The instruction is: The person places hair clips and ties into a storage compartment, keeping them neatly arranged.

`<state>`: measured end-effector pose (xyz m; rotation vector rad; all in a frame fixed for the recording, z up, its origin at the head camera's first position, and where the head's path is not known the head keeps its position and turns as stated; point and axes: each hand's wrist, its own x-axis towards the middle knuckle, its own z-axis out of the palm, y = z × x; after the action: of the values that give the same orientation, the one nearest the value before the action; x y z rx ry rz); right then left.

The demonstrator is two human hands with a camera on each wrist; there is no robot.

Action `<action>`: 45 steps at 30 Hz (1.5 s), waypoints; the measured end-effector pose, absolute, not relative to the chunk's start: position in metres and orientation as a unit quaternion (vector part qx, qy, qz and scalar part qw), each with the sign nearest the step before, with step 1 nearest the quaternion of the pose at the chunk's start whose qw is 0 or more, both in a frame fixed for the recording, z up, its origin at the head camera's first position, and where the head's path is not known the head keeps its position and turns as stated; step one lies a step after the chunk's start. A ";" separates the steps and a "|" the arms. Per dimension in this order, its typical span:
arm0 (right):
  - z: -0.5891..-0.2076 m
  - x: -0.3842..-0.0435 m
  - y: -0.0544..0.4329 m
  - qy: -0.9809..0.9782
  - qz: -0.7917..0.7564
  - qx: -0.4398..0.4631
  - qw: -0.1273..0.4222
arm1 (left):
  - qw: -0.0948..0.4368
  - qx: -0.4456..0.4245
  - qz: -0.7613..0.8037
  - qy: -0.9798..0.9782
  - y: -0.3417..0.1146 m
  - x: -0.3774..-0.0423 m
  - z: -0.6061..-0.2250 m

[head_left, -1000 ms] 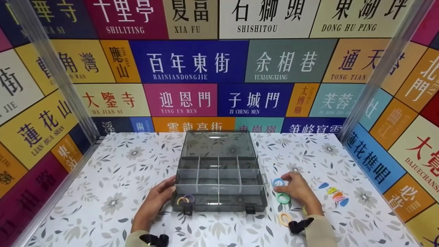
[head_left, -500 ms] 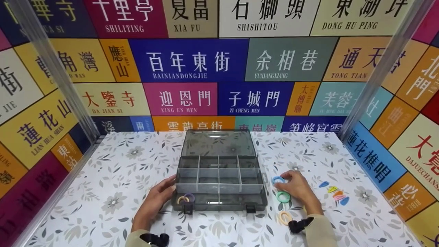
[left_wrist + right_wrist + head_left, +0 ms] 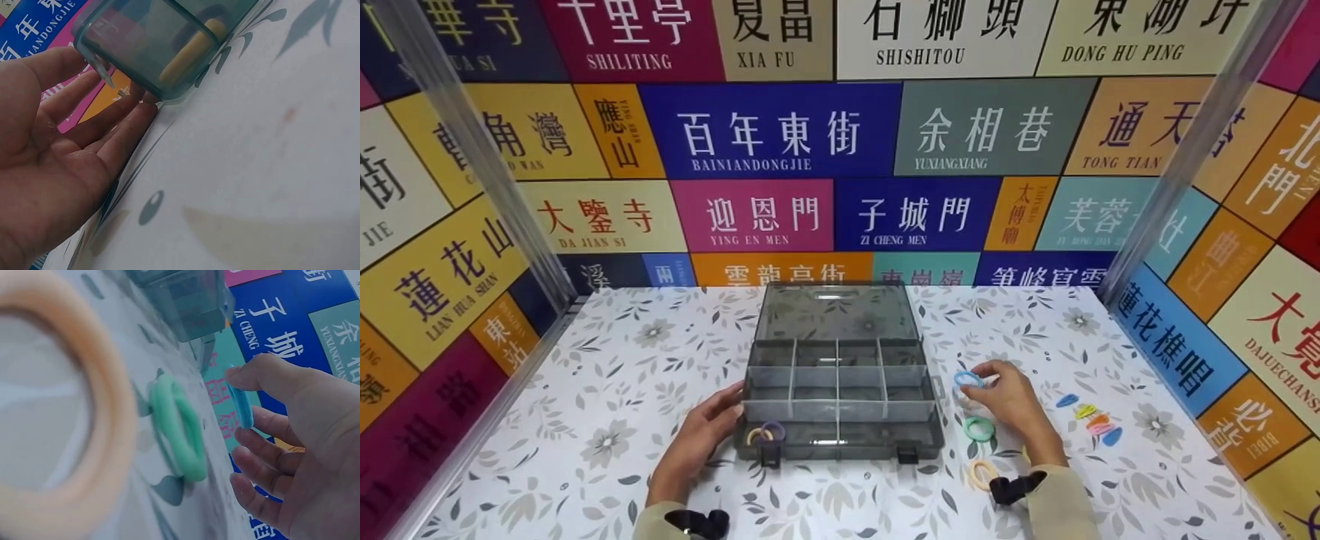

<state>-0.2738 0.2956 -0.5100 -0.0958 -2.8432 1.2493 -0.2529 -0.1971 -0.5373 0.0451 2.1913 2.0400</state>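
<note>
My right hand (image 3: 1020, 409) pinches a light-blue hair tie (image 3: 958, 381) between thumb and fingers, raised a little over the cloth in the right wrist view. A green hair tie (image 3: 163, 408) lies below it, nearer me. Closer still is a peach hair tie (image 3: 975, 472); a yellow edge shows behind the right wrist, mostly hidden. At the left, my left hand (image 3: 701, 442) rests its extended fingertips against the side of a grey see-through divided box (image 3: 885, 435). Inside its front left compartment lie a purple hair tie (image 3: 780, 430) and a yellowish hair tie (image 3: 751, 437).
The box's lid (image 3: 840, 315) stands raised at the back. Several colored hair clips (image 3: 1100, 427) lie right of the right hand. Floral cloth (image 3: 607, 360) covers the table, and sign-patterned panels (image 3: 772, 135) wall it at the back and sides.
My right hand has lifted the blue hair tie off the table, moving slightly up and away from the green one. My left hand stays at the box.
</note>
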 end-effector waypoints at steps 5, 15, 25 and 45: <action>-0.495 -0.271 0.290 -0.918 0.395 -0.025 0.036 | 0.074 0.016 0.675 0.734 -0.198 -0.252 -0.539; -0.469 -0.262 0.272 -0.919 0.386 -0.006 0.083 | 0.076 0.009 0.679 0.730 -0.197 -0.253 -0.538; -0.457 -0.255 0.246 -0.911 0.395 0.054 0.105 | 0.076 0.007 0.689 0.720 -0.197 -0.254 -0.538; -0.451 -0.246 0.192 -0.895 0.410 0.144 0.104 | 0.084 0.000 0.670 0.738 -0.198 -0.254 -0.539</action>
<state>-0.2456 0.1924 -0.4512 0.4237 -2.6379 1.2096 -0.2538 -0.1984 -0.5388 0.0002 2.2014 1.9979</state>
